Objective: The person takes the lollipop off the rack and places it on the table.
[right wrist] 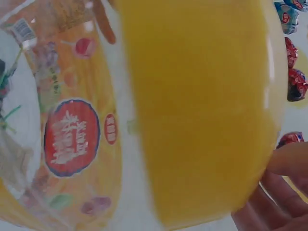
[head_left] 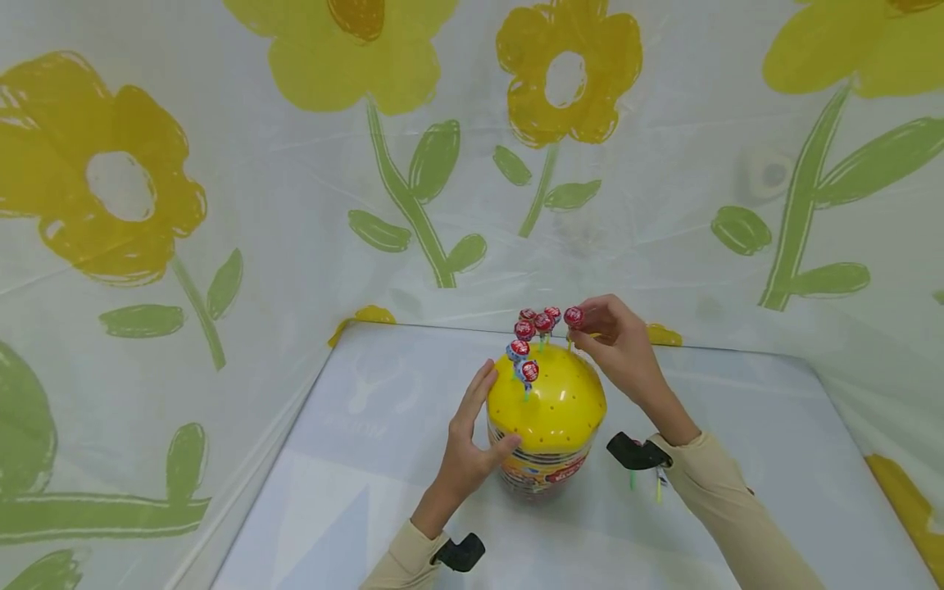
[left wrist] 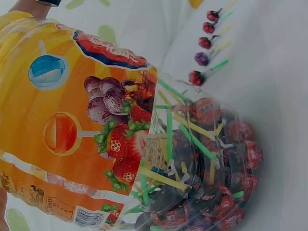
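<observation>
Because the plastic candy jar (head_left: 542, 474) is tall and stands on a smooth table (head_left: 354, 467), good support matters, and the left hand (head_left: 466, 451) seems to give it: its fingers and thumb lie almost straight against the left and near sides of the yellow domed lid (head_left: 546, 426). I would advise light pressure there, so that the jar does not turn. Through its clear lower part, more lollipops (left wrist: 252, 154) show inside, and a loose row of lollipops (left wrist: 205, 42) lies beside it on the table. On the left and far part of the lid, several wrapped lollipops (head_left: 524, 330) stand close together. Just to their right, the right hand (head_left: 627, 348) pinches one lollipop (head_left: 574, 317), with its stick (head_left: 569, 344) pointing down at the lid. Whether the tip is already inside a hole, I cannot tell. It is probably best to hold the stick low, align it with its hole and push straight, without touching the neighbours. Farthest is the flower-printed curtain (head_left: 295, 205).
</observation>
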Action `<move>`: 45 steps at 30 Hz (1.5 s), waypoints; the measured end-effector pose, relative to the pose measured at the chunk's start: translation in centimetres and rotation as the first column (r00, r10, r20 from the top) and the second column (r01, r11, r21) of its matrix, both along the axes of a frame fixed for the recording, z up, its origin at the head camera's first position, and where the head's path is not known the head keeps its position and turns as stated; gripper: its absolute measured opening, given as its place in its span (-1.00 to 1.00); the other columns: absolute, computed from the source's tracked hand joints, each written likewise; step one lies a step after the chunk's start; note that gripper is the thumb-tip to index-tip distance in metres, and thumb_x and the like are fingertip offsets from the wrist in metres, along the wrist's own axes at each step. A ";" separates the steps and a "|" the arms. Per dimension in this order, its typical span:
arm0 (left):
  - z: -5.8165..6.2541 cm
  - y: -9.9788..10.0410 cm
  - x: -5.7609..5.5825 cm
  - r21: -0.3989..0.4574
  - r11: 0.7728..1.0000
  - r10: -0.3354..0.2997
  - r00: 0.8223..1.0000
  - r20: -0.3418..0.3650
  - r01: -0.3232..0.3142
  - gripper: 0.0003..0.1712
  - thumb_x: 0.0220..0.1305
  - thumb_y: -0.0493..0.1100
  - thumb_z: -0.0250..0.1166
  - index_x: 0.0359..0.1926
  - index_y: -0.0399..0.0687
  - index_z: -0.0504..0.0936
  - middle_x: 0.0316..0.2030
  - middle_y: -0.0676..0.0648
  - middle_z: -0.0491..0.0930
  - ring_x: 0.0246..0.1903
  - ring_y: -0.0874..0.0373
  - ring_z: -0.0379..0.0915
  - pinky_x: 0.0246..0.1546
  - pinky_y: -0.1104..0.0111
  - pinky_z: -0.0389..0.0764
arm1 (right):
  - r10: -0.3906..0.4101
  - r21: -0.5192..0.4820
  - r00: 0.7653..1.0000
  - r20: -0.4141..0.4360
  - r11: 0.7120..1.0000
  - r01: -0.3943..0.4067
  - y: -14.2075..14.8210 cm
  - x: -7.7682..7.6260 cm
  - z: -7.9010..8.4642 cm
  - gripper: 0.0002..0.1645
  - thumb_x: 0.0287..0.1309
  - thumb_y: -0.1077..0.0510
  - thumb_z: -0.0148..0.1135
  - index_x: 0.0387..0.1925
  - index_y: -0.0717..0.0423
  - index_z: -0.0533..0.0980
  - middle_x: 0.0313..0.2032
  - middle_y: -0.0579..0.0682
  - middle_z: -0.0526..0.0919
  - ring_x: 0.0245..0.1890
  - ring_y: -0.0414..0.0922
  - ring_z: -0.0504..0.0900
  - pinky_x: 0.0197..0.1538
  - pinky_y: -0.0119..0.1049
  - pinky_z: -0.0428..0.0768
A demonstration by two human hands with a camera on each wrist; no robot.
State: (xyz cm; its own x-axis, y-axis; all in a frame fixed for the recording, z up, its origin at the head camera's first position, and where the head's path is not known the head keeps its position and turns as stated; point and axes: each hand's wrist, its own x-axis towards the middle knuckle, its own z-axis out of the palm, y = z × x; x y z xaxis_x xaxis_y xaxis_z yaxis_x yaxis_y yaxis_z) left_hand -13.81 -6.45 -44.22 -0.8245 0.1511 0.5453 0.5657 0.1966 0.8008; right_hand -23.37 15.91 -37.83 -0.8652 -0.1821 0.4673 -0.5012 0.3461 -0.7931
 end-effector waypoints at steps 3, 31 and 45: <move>-0.1 0.0 -0.1 0.005 1.000 -0.007 1.000 -0.010 0.007 -0.18 0.19 0.00 0.25 0.36 -0.30 0.19 0.38 -0.31 0.08 0.37 -0.04 0.06 0.28 0.01 0.19 | -0.040 -0.067 0.997 -0.058 0.997 0.036 0.0 0.2 0.7 -0.58 0.08 0.37 0.29 -0.01 0.24 0.41 -0.21 0.10 0.62 -0.30 -0.18 0.63 -0.21 -0.49 0.63; 0.1 -0.2 0.1 0.009 1.000 -0.023 1.000 0.013 0.022 -0.19 0.19 -0.04 0.26 0.36 -0.30 0.19 0.39 -0.30 0.07 0.36 -0.05 0.06 0.29 -0.01 0.17 | -0.124 -0.125 0.978 0.165 0.981 0.145 4.5 3.4 -2.2 -0.47 0.24 0.37 0.10 0.24 0.22 0.27 -0.22 0.25 0.44 -0.40 -0.18 0.70 -0.31 -0.35 0.67; 0.0 -0.2 0.0 -0.006 1.000 -0.016 1.000 0.001 0.016 -0.19 0.19 -0.02 0.26 0.37 -0.28 0.19 0.39 -0.27 0.08 0.36 -0.04 0.08 0.28 0.01 0.19 | -0.300 0.060 0.927 0.225 0.954 0.294 6.6 3.7 -6.5 -0.51 0.25 0.33 0.10 0.21 0.15 0.33 -0.29 0.17 0.52 -0.42 -0.20 0.56 -0.43 -0.46 0.61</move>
State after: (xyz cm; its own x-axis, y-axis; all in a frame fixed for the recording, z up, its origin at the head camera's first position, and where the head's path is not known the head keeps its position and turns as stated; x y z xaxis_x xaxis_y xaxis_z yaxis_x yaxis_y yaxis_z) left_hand -13.79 -6.68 -44.20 -0.8226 0.1671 0.5434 0.5678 0.1922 0.8004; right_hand -19.69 22.50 -44.36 -0.9644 0.0907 0.2485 -0.1780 0.4723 -0.8633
